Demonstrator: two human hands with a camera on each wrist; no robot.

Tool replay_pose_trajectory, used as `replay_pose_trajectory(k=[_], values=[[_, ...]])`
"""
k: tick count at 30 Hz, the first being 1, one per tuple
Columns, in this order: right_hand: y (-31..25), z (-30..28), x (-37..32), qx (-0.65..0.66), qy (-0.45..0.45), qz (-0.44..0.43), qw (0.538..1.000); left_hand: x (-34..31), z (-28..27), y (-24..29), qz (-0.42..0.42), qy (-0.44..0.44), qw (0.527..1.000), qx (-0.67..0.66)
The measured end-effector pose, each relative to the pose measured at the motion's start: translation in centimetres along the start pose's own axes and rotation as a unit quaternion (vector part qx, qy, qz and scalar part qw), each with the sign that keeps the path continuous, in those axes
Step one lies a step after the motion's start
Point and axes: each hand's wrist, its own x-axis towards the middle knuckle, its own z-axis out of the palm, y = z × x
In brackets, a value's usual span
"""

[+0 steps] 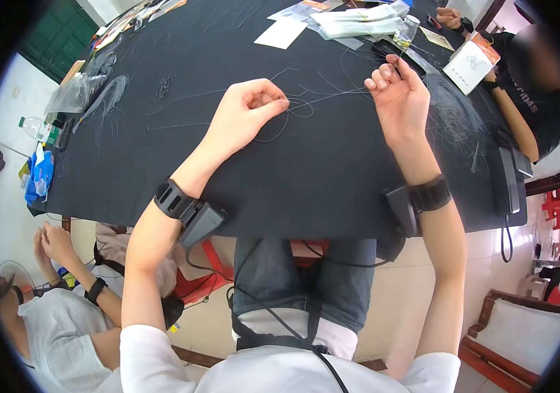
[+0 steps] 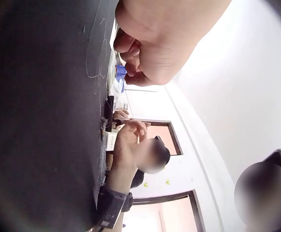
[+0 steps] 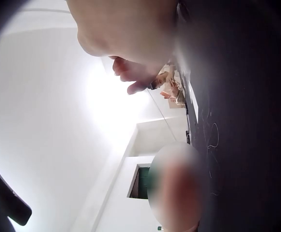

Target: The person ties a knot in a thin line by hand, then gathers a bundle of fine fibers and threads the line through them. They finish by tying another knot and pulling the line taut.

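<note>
Over the black table, my left hand point(image 1: 247, 108) pinches a thin grey thread point(image 1: 332, 97) between thumb and forefinger. Loose loops of it hang just beside those fingertips. The thread stretches rightward to my right hand point(image 1: 401, 105), which is raised palm up with curled fingers and holds the thread at the fingertips. In the right wrist view a taut strand point(image 3: 162, 113) slants away from the fingers. The left wrist view has the left hand point(image 2: 164, 38) with its fingers bent inward; the pinch is partly hidden there. More strands point(image 1: 185, 126) trail over the cloth left of my left hand.
A tangled bundle of threads point(image 1: 453, 121) lies at the right, a smaller one point(image 1: 109, 98) at the left. White plastic packs point(image 1: 365, 26) and a small jar point(image 1: 406, 31) stand at the back. Other people sit at both sides. A black box point(image 1: 508, 180) lies near the right edge.
</note>
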Motion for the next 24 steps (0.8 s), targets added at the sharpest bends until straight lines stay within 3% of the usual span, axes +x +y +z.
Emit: replay_pose_trajectory(k=[7,12,14,17,20,24], values=[[-0.2,0.6,-0.2,-0.037,0.015,-0.009,0.999,0.1,-0.1,0.2,-0.023,0.012,1.0,0.016],[-1.7,2.0,-0.7,-0.187,-0.024,0.009,0.982,0.0,0.0,0.3,-0.01,-0.019,1.0,0.018],[-2.5,3.3,-1.1,-0.298,-0.052,0.056,0.951,-0.1,0.1,0.3,0.014,-0.027,1.0,0.006],[-2.9,3.9,-1.7,-0.461,-0.149,0.125,0.866,-0.7,0.5,1.5,0.021,-0.038,0.998,-0.04],[-2.3,3.4,-2.1,-0.516,-0.265,0.145,0.801,-1.0,1.1,1.6,0.149,-0.016,0.988,-0.038],[-2.2,3.1,-2.4,-0.492,-0.274,0.171,0.808,-1.3,0.9,2.4,0.275,-0.01,0.96,0.057]])
